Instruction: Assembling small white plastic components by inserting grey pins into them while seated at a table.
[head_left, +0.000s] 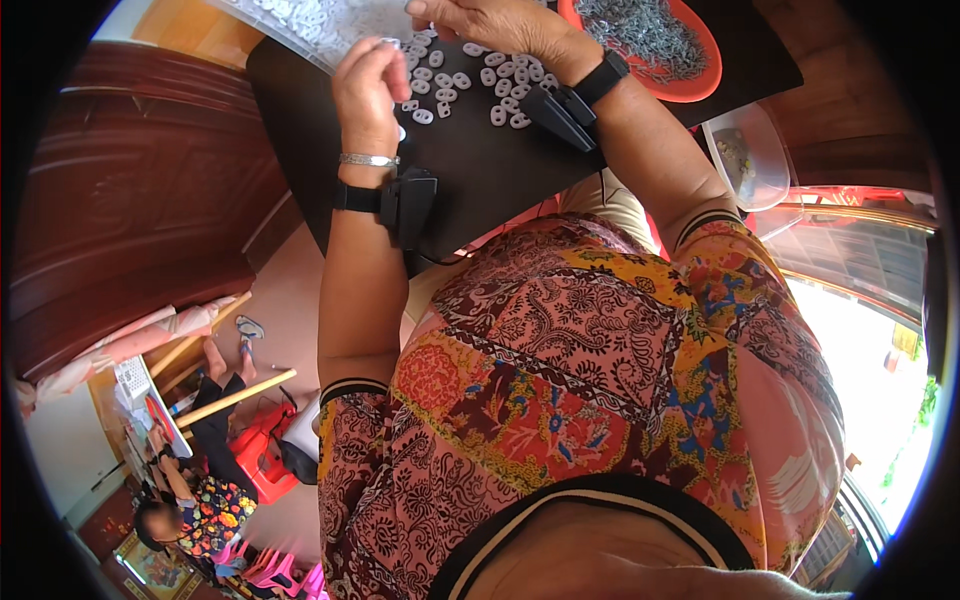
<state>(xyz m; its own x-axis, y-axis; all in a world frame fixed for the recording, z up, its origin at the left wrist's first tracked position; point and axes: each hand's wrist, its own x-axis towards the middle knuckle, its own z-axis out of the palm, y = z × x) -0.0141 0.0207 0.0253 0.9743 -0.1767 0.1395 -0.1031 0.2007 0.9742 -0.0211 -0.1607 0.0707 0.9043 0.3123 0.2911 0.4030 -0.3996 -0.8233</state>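
Dark wooden cabinet [130,190] at far left, glossy, curved by the lens; pinkish floor [290,290] between it and the bench, open strip. Seated second person [205,480] low left on that floor, beside a red plastic stool [262,455] and two pale wooden sticks [235,398].

Black bench [480,170], matte, left edge running diagonally, near edge just above the patterned blouse [600,400]; bare dark surface free in the near middle.

Left hand [368,85] raised over left part of bench, fingers [385,50] curled closed, pinching something small and white at the tips; what exactly, cannot tell. Silver bracelet [368,159] plus black wrist strap with box [400,200] on that forearm.

Small white oval rings [470,85], plastic-looking, each with a hole, scattered loose on the bench between the two hands; roughly twenty-five to thirty visible, exact count unclear. Clear bag or sheet with more white bits [310,20] at top left edge.

Right hand [500,25] at top edge, palm down, fingers bent over the pile, tips cut off by frame; grip cannot be told. Black strap device [575,100] on that wrist.

Orange round tray [660,45], heaped with grey metal pieces, touching bench top right. Clear plastic tub [750,155] just off the right edge.
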